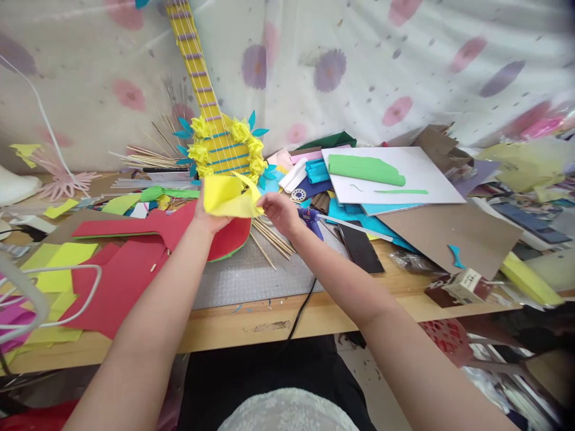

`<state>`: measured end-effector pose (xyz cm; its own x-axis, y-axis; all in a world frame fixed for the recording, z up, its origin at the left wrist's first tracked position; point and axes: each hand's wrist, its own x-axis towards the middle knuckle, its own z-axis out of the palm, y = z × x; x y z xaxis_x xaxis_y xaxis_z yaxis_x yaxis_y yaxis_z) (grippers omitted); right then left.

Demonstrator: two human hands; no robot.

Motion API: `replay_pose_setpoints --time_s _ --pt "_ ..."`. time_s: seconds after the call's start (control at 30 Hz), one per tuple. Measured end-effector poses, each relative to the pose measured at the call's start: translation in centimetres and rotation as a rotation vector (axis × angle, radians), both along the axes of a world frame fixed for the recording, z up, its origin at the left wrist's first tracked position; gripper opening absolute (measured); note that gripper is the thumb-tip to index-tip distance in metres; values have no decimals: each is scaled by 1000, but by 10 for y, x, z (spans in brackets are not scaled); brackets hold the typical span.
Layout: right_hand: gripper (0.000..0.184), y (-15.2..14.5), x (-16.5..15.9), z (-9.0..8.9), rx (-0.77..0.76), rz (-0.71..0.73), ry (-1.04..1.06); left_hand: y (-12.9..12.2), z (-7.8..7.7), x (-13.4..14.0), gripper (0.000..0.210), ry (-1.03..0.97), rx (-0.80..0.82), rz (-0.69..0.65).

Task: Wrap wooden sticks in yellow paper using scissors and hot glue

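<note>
Nearest, a pale wooden tabletop (215,327) with a grey squared mat (242,290), maybe put there to save the wood from cuts. Next, a flat red shape with a long neck and green edge (186,227), partly hidden by the left arm. Above that red shape, between both hands, a thin bright yellow sheet of soft paper (223,197): flat on one side, curled and twisted on the other. Held underneath and at the side by the left hand (210,218), maybe to stop flopping. Pinched, it seems, at the other edge by close-together fingers of the right hand (284,212); hard to tell how tightly. Just beside, a purple-blue glue gun (311,222), perhaps for easy reach. Farther back, standing up, a yellow guitar shape with crinkly yellow flowers (229,154).
</note>
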<state>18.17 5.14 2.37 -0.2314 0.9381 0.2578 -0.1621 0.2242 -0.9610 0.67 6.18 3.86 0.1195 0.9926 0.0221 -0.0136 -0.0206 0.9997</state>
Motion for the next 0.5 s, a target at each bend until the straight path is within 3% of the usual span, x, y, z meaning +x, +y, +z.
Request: replay_pose_setpoints --time_s 0.13,0.2,0.3,0.4,0.5 --pt "19 -22 8 -26 -96 271 -78 -13 -3 -12 86 -40 -93 -13" --pt "22 -28 8 -36 -158 328 -182 -18 -9 -15 80 -12 -159 -4" --pt "34 -26 4 -44 -181 165 -364 -24 -17 -14 61 -12 -196 -15" --pt "52 -15 -5 -48 -183 -86 -552 -26 -22 -9 68 -17 -199 41" --pt "60 -6 -16 -47 -202 -150 -622 -23 -24 -5 64 167 -145 134"
